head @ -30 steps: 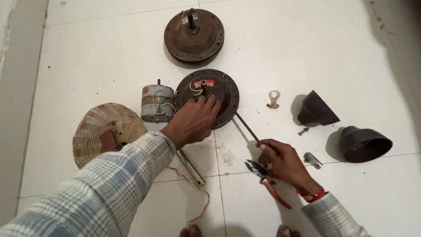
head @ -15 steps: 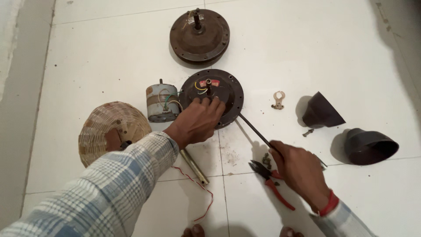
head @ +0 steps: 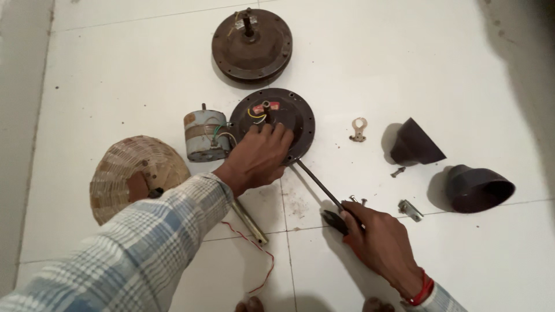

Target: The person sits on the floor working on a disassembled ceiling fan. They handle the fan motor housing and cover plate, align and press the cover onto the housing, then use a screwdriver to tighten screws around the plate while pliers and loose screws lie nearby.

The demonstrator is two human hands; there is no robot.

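At the far left of the white tiled floor (head: 115, 69) we see a woven straw cap (head: 136, 173) lying dome-up, partly covered by our plaid sleeve (head: 144, 242); just right of it a small grey cylindrical motor winding (head: 203, 136) lies on its side, with thin coloured wires running from it toward the round motor cover plate (head: 289, 115) beside it; our left hand (head: 257, 159) lies flat on the near rim of that plate, fingers spread and pressing down, gripping nothing; the plate sits flat on the floor at the middle of the view, with a short shaft and yellow and red leads at its centre; well beyond it, at the top, lies a second, rusty round motor housing (head: 252, 45) with its shaft pointing up; below our left wrist a brass-coloured rod (head: 250, 221) and a loose red wire (head: 254, 254) lie on the tiles; a long dark screwdriver shaft (head: 318, 184) runs from the plate's near edge down to our right hand (head: 378, 242), which is closed around its dark handle end; two small screws (head: 357, 200) lie just by the knuckles; further right we find a small metal ring lug (head: 359, 128), a dark cone-shaped canopy (head: 413, 144) on its side, a bolt (head: 398, 171), a small metal clamp (head: 409, 210), and another dark cup-shaped canopy (head: 477, 188) at the far right.
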